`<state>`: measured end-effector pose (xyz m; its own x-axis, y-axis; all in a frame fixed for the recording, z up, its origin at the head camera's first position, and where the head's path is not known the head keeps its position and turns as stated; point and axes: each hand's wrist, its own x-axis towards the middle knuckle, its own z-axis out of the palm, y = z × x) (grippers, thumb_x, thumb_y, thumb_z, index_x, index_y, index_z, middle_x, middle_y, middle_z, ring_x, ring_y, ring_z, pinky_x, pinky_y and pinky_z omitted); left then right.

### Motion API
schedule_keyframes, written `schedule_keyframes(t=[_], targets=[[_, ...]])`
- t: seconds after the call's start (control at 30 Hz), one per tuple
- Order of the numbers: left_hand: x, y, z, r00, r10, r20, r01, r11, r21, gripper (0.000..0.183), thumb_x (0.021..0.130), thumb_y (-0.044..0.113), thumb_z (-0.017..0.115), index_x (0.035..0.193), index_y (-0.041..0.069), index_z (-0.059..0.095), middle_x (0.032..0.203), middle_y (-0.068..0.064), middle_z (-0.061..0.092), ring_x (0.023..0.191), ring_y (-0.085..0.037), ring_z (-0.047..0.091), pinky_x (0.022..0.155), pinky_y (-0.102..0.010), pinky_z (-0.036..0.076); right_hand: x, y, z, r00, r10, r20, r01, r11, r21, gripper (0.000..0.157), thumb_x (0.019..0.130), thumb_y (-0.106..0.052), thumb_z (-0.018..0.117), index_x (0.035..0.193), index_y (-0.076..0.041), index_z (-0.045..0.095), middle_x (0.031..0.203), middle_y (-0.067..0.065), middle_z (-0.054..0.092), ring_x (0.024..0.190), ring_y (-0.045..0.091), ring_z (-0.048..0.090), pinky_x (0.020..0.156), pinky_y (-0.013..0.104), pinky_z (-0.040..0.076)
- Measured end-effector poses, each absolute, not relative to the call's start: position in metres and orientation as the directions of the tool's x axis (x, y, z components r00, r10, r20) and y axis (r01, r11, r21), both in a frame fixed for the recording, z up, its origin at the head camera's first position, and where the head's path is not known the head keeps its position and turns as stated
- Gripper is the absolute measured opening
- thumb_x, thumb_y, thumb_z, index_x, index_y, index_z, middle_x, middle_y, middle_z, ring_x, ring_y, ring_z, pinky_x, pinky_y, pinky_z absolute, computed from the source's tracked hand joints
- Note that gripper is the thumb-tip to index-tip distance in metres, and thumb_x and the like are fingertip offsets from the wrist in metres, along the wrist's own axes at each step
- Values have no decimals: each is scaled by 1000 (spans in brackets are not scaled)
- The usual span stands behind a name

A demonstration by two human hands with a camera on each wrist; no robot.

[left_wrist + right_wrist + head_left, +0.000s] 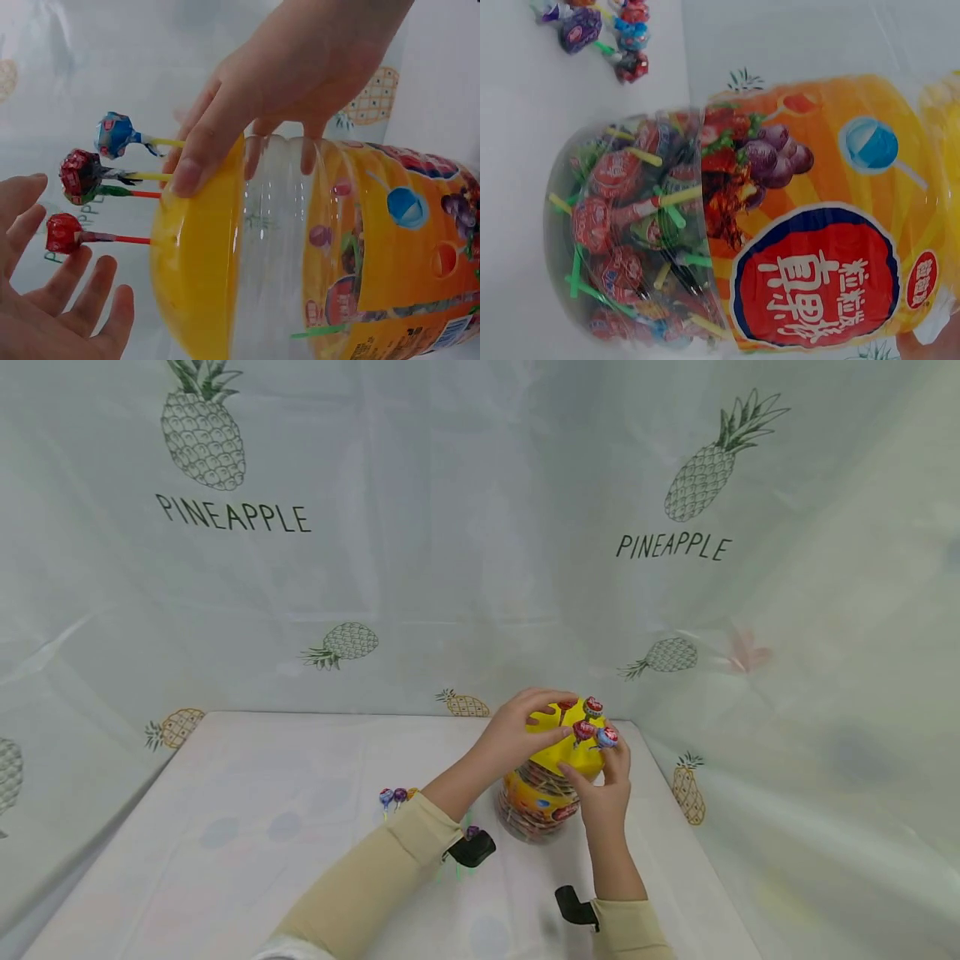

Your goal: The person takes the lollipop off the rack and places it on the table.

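A clear jar [536, 814] with a printed orange label and a yellow lid [199, 262] stands on the table. Lollipops fill its lower part in the right wrist view. Several wrapped lollipops stick out of the lid top, among them a red lollipop [64, 233] and a blue lollipop [115, 135]. My right hand [606, 785] grips the lid and jar neck, its thumb on the lid and fingers behind. Beside the red lollipop, my left hand [517, 727] has its fingers spread and loosely bent; whether they touch it is unclear.
Loose lollipops [400, 795] lie on the white table [247, 793] to the left of the jar, some partly hidden by the left forearm. Behind the table hangs a pale curtain [450, 527] with pineapple prints. A black wrist camera [472, 849] projects from the left wrist.
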<state>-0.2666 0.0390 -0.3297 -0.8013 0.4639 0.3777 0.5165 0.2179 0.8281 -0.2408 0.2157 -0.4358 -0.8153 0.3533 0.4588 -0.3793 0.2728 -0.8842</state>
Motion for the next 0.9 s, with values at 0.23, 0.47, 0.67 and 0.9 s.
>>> schedule_keyframes(t=[0.23,0.47,0.67,0.9], targets=[[-267,41,-328,-821,460,338,484,248,839,46,93,27,69,137,30,57,136,8,52,115,-15,54,97,-34,47,-240,205,-435,-794,397,460,-370,285,-884,54,83,-18,80,133,-12,61,149,-10,32,141,16,23,114,50,22],[-269,40,-327,-829,444,338,471,230,852,46,93,28,69,137,28,57,135,7,53,114,-16,55,89,-31,51,-242,194,-432,-757,450,474,-380,286,-879,54,81,-7,80,132,-4,60,152,1,30,142,25,22,113,52,23],[-273,42,-329,-836,416,358,468,198,862,42,93,22,68,135,26,60,132,8,55,112,-16,56,88,-27,51,-242,188,-433,-768,467,438,-369,238,-899,57,82,-19,80,134,-11,59,152,-9,28,142,19,21,115,50,20],[-274,44,-325,-836,379,397,481,157,863,41,94,21,68,134,21,61,128,5,57,112,-14,56,92,-26,49,-237,191,-430,-798,431,421,-382,177,-907,52,83,-19,80,129,-8,59,150,-14,28,142,15,18,115,51,16]])
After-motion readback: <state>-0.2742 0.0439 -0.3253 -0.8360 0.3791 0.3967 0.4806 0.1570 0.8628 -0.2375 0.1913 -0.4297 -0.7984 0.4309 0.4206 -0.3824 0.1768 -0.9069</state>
